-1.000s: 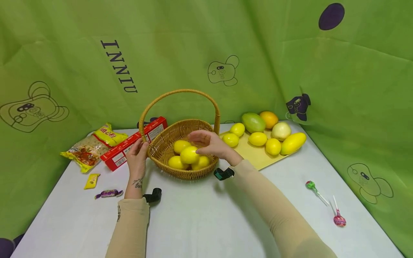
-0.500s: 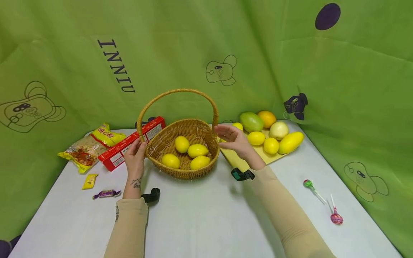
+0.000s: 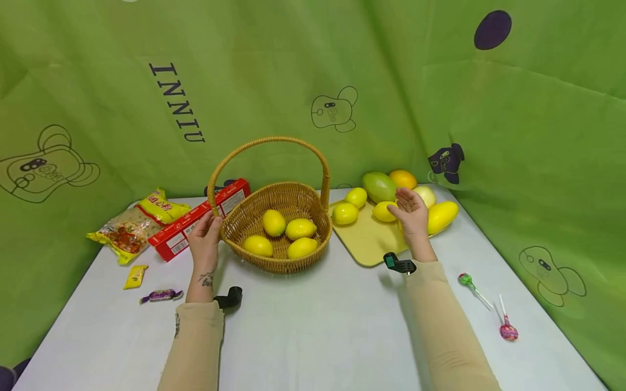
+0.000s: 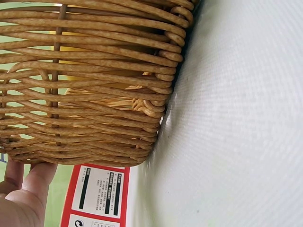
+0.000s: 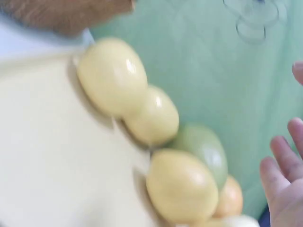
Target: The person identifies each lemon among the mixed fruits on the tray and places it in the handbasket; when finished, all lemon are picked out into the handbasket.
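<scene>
**Lemons on the board, one hand open above them**

Lemons are what we are after: four lie in the wicker basket point(image 3: 276, 228) at the middle of the surface point(image 3: 313, 326), and more sit with other fruit on the yellow board point(image 3: 364, 239) just right of it. Our right hand point(image 3: 413, 214) hovers over the board's far right cluster, fingers spread and holding nothing, closest to the lemon point(image 3: 382, 211) just left of the palm. Our left hand point(image 3: 205, 241) rests against the basket's left rim, fingers lightly curled on the weave, steadying it.

To do this well, we judge it best to come down on that lemon from above and wrap it fully, since its glossy skin looks slippery and the mango point(image 3: 380, 186) and the long yellow fruit point(image 3: 442, 216) crowd it.

Room is tight far and right, where the green backdrop point(image 3: 513, 136) closes in. The open path runs left, but the basket handle point(image 3: 269, 142) arches over it, so we should pass on its near side.
</scene>
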`<state>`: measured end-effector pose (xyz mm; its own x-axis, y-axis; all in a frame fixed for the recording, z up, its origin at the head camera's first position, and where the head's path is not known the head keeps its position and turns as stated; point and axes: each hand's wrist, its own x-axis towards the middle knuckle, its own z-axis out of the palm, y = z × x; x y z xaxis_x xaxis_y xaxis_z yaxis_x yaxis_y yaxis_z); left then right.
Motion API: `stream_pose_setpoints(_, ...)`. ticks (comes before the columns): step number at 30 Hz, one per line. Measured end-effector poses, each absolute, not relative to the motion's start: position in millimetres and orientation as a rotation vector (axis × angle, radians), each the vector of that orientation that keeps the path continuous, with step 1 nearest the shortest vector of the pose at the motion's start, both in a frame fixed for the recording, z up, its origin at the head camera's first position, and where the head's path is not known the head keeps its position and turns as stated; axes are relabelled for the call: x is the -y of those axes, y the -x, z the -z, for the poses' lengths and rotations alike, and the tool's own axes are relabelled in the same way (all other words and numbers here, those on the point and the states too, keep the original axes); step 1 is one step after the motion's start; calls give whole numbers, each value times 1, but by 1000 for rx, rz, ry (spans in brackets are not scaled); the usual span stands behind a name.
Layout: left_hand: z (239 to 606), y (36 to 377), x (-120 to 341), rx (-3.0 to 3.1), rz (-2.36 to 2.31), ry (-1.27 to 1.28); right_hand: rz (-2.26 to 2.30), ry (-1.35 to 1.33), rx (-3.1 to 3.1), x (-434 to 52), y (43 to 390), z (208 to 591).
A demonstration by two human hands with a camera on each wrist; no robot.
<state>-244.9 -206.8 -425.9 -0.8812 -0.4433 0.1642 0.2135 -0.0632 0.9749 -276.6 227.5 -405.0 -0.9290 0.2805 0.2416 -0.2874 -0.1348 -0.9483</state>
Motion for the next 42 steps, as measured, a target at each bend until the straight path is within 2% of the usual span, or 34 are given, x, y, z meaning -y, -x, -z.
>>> stream_pose_setpoints(6,426,245,207,1789,1993,-248,-2002,247,1737,-247,282,415)
stream_pose_setpoints(25,427,246,208,1778,2010,-242,-1787,561,1855,-247,289,433)
stream_pose_setpoints(42,426,246,208,1797,1998,-265,-1732,674,1944,-238,289,449)
